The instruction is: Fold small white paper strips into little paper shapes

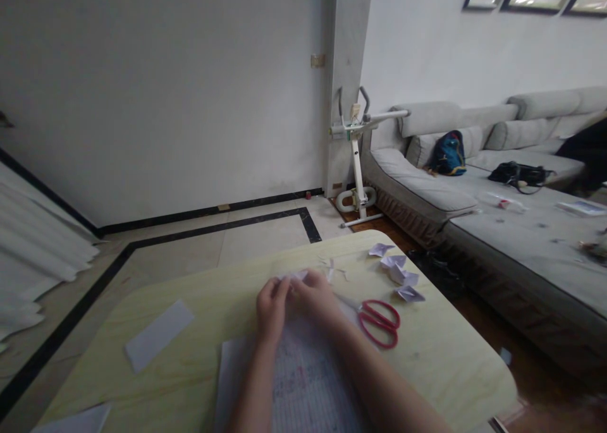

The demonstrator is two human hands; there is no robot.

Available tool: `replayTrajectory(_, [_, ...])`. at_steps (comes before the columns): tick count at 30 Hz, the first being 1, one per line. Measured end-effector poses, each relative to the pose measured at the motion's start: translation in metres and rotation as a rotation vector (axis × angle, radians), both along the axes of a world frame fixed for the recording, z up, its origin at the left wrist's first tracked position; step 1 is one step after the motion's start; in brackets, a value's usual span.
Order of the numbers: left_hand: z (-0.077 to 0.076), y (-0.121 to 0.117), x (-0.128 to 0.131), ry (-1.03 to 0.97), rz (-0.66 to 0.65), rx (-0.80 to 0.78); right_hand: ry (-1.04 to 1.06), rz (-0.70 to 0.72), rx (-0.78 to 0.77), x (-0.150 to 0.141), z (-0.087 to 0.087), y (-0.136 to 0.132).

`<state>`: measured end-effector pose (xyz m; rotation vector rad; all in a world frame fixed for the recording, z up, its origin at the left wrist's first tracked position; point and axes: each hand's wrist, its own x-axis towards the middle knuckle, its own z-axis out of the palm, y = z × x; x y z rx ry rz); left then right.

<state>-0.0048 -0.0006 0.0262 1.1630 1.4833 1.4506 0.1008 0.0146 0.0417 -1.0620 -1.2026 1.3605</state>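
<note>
My left hand (pixel 271 306) and my right hand (pixel 315 294) meet above the far part of the table, fingers pinched together. Between them shows the edge of a small white piece of paper (pixel 294 274), mostly hidden by my fingers. Under my forearms lies a lined, written-on sheet (pixel 308 376). Red-handled scissors (pixel 379 323) rest to the right of my right hand, their blades partly behind my arm. Several small folded paper shapes (pixel 399 274) sit near the right far edge. Thin paper scraps (pixel 332 270) lie just beyond my right hand.
A blank paper strip (pixel 160 335) lies on the left of the pale wooden table (pixel 199 306), with another paper (pixel 76 420) at the near left corner. Beyond the right edge stands a grey sofa (pixel 502 218) carrying a blue backpack (pixel 449 153) and a black bag (pixel 519 174). White exercise equipment (pixel 357 167) stands behind.
</note>
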Motion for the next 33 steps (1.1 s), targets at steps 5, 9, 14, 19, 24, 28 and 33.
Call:
replayTrajectory(5, [-0.002, 0.001, -0.001, -0.015, -0.006, 0.008, -0.077, -0.086, 0.005, -0.002, -0.005, 0.001])
replayTrajectory(9, [-0.003, 0.002, -0.002, -0.009, 0.010, 0.014, -0.145, -0.134, 0.077, -0.002, -0.009, 0.004])
replayTrajectory(14, [-0.007, 0.003, -0.002, -0.017, -0.004, 0.026, -0.187, -0.136, 0.098, -0.001, -0.008, 0.005])
replayTrajectory(19, [0.001, 0.001, 0.000, -0.022, -0.010, 0.015, -0.171, -0.128, 0.077, 0.000, -0.003, 0.003])
replayTrajectory(24, [0.005, -0.002, 0.001, 0.003, -0.008, 0.020, -0.144, -0.101, 0.077, 0.001, -0.005, 0.003])
replayTrajectory(28, [0.002, -0.001, 0.000, -0.017, -0.013, 0.003, -0.131, -0.094, 0.059, 0.001, -0.012, 0.005])
replayTrajectory(33, [0.000, 0.000, 0.000, -0.067, -0.013, -0.003, -0.117, -0.093, 0.061, 0.000, -0.012, 0.003])
